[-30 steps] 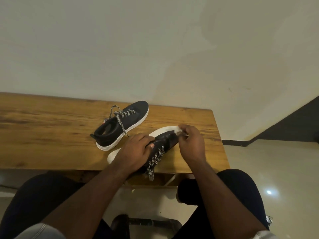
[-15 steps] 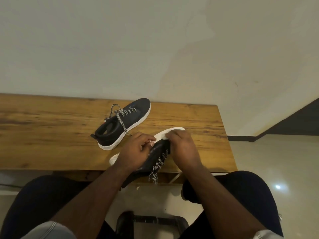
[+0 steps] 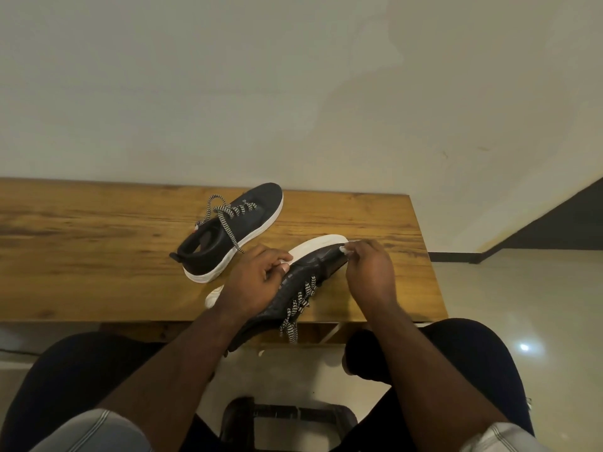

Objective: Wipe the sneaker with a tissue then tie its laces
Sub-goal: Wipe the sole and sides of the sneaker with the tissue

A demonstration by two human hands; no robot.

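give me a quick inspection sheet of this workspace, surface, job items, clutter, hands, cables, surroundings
surface: wooden table, its near edge by the person's knees.
job's things: held sneaker tilted on its side, white sole facing away, laces loose and dangling; white tissue at its toe.
clutter: second sneaker upright on the table, laces untied.
grippers: left hand holds the held sneaker's middle; right hand pinches the tissue against the toe.
cables: nothing seen.
surroundings: pale wall, glossy floor, dark stool between the knees.
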